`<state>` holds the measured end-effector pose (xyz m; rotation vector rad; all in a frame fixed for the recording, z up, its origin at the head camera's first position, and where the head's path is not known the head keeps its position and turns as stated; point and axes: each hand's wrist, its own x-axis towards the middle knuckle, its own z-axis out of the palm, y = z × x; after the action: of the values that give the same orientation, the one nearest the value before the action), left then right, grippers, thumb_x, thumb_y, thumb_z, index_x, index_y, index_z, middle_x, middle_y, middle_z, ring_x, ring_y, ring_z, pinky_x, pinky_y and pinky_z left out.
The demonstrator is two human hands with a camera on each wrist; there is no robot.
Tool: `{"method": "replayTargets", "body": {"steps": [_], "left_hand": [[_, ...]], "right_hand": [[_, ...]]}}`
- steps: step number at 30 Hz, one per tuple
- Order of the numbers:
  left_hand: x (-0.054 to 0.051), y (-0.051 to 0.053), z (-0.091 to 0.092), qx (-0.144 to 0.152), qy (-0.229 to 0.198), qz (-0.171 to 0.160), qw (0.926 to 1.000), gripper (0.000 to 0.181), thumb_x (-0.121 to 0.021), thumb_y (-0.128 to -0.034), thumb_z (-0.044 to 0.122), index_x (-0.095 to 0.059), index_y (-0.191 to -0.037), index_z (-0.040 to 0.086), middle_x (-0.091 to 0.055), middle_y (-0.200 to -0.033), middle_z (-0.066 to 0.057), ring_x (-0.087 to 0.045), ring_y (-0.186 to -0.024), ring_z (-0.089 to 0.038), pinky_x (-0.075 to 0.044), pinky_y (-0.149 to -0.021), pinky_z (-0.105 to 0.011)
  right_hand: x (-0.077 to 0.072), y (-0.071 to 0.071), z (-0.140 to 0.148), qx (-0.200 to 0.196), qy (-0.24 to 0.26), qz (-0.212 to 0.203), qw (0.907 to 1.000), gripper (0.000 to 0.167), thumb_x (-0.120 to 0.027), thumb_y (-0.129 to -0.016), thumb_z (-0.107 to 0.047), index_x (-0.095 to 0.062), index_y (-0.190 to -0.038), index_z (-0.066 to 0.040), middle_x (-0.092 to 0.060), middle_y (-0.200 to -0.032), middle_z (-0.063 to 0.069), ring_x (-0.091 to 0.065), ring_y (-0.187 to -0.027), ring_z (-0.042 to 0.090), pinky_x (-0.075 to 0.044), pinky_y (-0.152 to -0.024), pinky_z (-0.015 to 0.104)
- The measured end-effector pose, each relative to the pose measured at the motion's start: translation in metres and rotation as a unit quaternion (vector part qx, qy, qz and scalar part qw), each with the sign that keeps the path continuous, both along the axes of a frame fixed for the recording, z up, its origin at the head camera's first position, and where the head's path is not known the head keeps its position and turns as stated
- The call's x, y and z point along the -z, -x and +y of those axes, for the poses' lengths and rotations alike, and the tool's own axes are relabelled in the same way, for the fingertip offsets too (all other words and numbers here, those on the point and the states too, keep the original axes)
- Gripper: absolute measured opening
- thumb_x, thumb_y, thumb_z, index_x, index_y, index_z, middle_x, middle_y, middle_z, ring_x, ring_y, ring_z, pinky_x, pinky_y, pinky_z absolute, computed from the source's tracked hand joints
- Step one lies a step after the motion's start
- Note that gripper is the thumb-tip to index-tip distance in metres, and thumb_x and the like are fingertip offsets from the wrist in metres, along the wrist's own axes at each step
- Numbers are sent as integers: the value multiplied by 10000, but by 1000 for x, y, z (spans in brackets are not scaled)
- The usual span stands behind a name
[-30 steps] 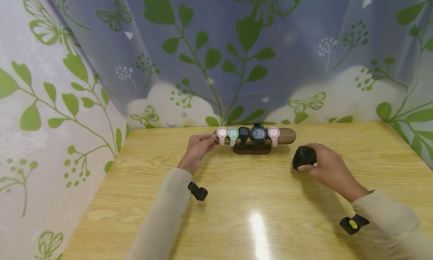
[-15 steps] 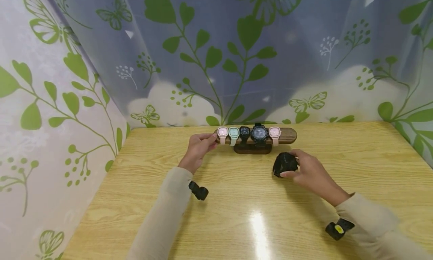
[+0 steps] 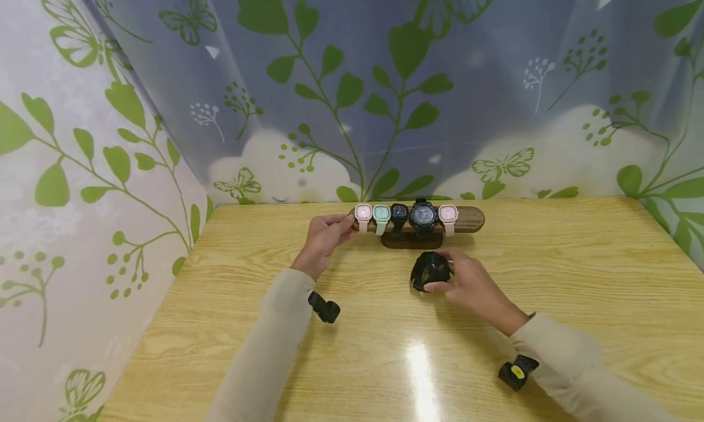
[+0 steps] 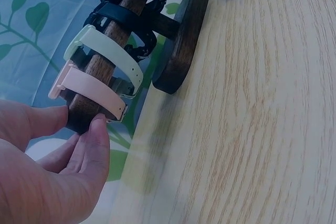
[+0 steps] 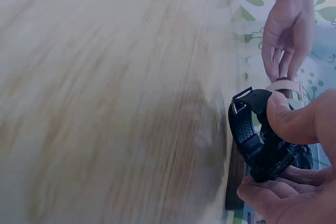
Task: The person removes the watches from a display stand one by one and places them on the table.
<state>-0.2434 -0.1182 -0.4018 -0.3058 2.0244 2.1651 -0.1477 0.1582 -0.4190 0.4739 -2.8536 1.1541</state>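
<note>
At the back of the table a wooden watch stand point(image 3: 470, 219) carries a row of several watches. From left they are a pink watch point(image 3: 363, 213), a mint-green watch point(image 3: 381, 214), a small black watch point(image 3: 399, 214), a large black watch point(image 3: 423, 217) and another pink watch point(image 3: 448, 214). My left hand point(image 3: 326, 242) pinches the bar's left end between thumb and fingers, beside the first pink strap point(image 4: 94, 90). In front of the stand my right hand point(image 3: 473, 287) grips a loose black watch point(image 3: 430, 272), its strap point(image 5: 247, 129) looped round and buckled. The right wrist view shows thumb and fingers on opposite sides of it.
The stand's dark oval base point(image 3: 411, 240) rests on the light wood table point(image 3: 352, 349). Right behind the table hangs a blue curtain point(image 3: 352, 92) with green leaves and butterflies. A patterned curtain point(image 3: 110, 184) also borders the left side.
My right hand has carried the black watch leftward, from right of the stand to in front of it. My left hand keeps its hold on the bar's end.
</note>
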Motion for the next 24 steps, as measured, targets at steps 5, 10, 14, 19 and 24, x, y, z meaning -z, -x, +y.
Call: {"method": "replayTargets", "body": {"steps": [5,10,14,19,24], "left_hand": [[-1,-1,1,-51,-8,-27,10000,309,-635,-1012,75,-638,-1273,-90,-657,-1176,-199,-682,-863,-135,-568,-949,-331],[-2,-1,0,-49,0,-15,10000,305,-633,-1013,74,-642,-1271,-89,-660,-1167,-195,-682,-863,-137,-582,-907,-298],[0,0,1,-55,4,-3,10000,302,-635,-1011,73,-645,-1266,-89,-667,-1150,-189,-683,-852,-131,-583,-906,-300],[-1,-1,1,-60,60,-11,10000,304,-632,-1015,84,-645,-1271,-79,-668,-1152,-188,-684,-857,-130,-577,-925,-312],[-1,-2,1,-60,104,-43,9999,302,-632,-1017,93,-645,-1272,-69,-668,-1149,-184,-684,-869,-134,-585,-889,-277]], "right_hand": [[6,3,-13,-141,165,37,9998,625,-820,-874,-152,-507,-1333,134,-634,-1213,290,-612,-1003,333,-526,-872,534],[10,4,-25,-239,333,-46,9991,613,-812,-881,-141,-493,-1335,118,-617,-1242,283,-601,-1111,388,-506,-935,551],[13,6,-34,-272,359,-87,9989,625,-809,-884,-146,-476,-1342,118,-583,-1285,302,-556,-1205,443,-477,-998,575],[15,10,-44,-289,405,-146,9987,653,-817,-877,-151,-467,-1350,132,-565,-1301,316,-540,-1226,453,-465,-1020,572],[17,13,-53,-287,481,-301,9980,658,-826,-872,-164,-474,-1358,103,-615,-1256,281,-595,-1164,397,-502,-982,532]]}}
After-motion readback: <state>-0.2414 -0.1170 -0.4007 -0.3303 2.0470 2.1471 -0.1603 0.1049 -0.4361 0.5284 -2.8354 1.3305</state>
